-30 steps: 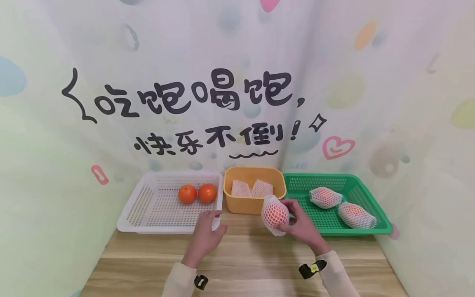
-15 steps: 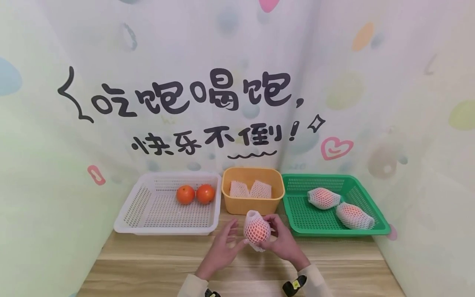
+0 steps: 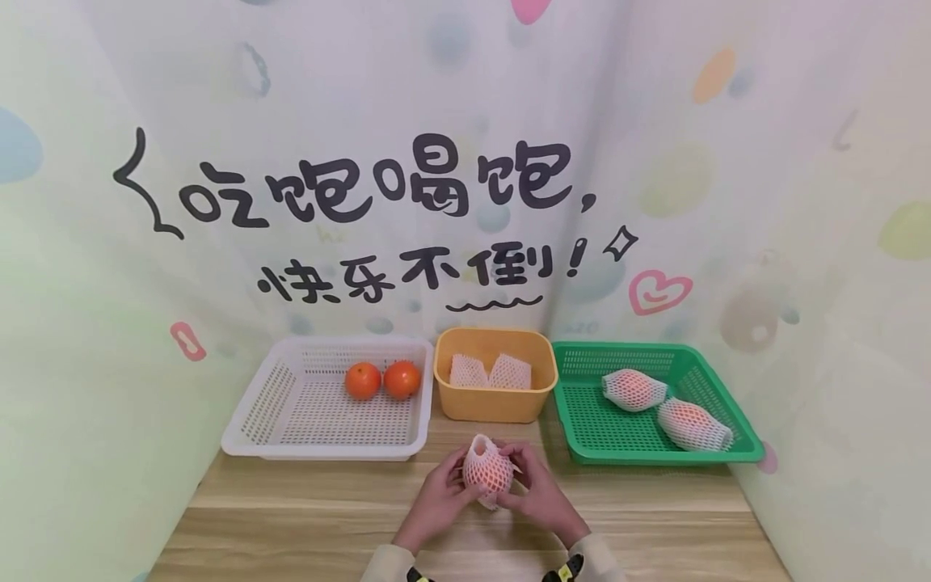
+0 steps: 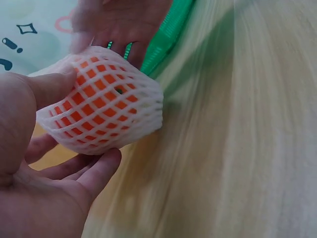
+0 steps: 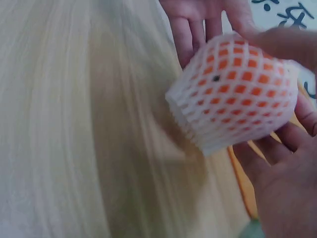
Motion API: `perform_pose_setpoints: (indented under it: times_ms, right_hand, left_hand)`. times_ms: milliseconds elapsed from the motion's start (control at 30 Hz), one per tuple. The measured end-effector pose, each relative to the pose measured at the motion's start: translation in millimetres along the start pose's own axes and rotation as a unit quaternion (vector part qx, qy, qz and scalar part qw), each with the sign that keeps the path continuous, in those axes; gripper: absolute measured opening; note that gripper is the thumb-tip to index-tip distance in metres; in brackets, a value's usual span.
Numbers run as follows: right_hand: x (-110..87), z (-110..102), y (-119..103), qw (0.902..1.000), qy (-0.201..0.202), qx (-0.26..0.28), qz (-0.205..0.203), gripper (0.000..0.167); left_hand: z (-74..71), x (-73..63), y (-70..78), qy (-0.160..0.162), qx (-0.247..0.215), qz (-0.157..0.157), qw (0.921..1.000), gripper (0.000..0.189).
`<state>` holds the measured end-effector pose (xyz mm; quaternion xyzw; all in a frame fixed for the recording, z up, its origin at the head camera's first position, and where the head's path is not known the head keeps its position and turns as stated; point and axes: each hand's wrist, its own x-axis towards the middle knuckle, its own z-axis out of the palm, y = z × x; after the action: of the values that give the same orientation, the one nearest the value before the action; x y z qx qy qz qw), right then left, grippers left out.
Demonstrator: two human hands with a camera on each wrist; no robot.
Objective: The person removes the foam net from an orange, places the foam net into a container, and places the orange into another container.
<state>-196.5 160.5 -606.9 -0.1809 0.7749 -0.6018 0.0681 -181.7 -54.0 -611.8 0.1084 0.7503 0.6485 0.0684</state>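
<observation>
An orange fruit in a white foam net sleeve (image 3: 488,475) is held between both hands close over the tabletop. My left hand (image 3: 440,498) grips it from the left, its thumb (image 4: 54,89) over the netting and its fingers curled underneath. From the other side my right hand (image 3: 537,495) holds the sleeve, thumb across the upper face and fingers below, as the right wrist view shows. The sleeve's open end faces up in the head view. Orange skin shows through the mesh, with one dark spot on it.
A white basket (image 3: 250,424) with two bare oranges (image 3: 363,381) stands at the left. Behind the hands, a yellow bin (image 3: 496,404) holds two foam sleeves (image 3: 511,372). The green basket (image 3: 749,449) at the right has two netted fruits (image 3: 634,390). A printed curtain (image 3: 436,97) hangs behind.
My right hand has brought the netted fruit left and toward the body. My left hand has moved from beside the white basket to the fruit and now grips it too.
</observation>
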Motion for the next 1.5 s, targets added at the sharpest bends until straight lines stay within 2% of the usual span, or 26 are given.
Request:
perform_pose_setpoints:
  times_ms: [100, 233, 400, 533, 733, 833, 1133, 1267, 1367, 1500]
  right_hand:
    - [-0.3, 0, 7, 0.9997, -0.008, 0.021, 0.012, 0.066]
    - [0.3, 1, 13, 0.9995, -0.008, 0.017, 0.025, 0.079]
    - [0.3, 2, 14, 0.9994, -0.014, -0.021, 0.023, 0.064]
    - [-0.5, 2, 10, 0.9991, 0.003, -0.036, 0.024, 0.053]
    - [-2.3, 4, 7, 0.9985, 0.03, -0.041, 0.019, 0.037]
    - [-3.8, 5, 8, 0.9983, 0.038, -0.042, 0.013, 0.034]
    - [-6.9, 5, 8, 0.9965, 0.069, -0.039, -0.027, 0.031]
    - [-5.6, 5, 9, 0.9955, 0.08, -0.033, -0.039, 0.025]
    - [-5.1, 5, 11, 0.9944, 0.085, -0.038, -0.05, 0.027]
    - [-5.7, 2, 14, 0.9958, 0.066, -0.049, -0.041, 0.044]
  left_hand:
    - [-0.6, -0.3, -5.2, -0.001, -0.004, 0.006, 1.0, 0.07]
    - [0.2, -1.1, -12.3, 0.001, -0.002, 0.019, 0.9998, 0.067]
    - [1.0, -3.0, -18.6, 0.008, 0.005, 0.023, 0.9997, 0.061]
    - [1.1, -3.5, -16.7, 0.017, 0.014, 0.019, 0.9996, 0.053]
    - [2.1, -5.2, -13.8, 0.044, 0.035, 0.047, 0.9973, 0.046]
    - [2.1, -6.5, -14.0, 0.061, 0.051, 0.062, 0.9949, 0.043]
    - [3.3, -1.7, -12.7, 0.094, 0.036, 0.102, 0.9897, 0.028]
    - [4.0, -0.8, -10.5, 0.114, 0.047, 0.109, 0.9863, 0.024]
    - [4.1, -1.4, -8.8, 0.123, 0.063, 0.111, 0.9841, 0.023]
    - [4.8, -1.2, -9.5, 0.116, 0.091, 0.1, 0.984, 0.03]
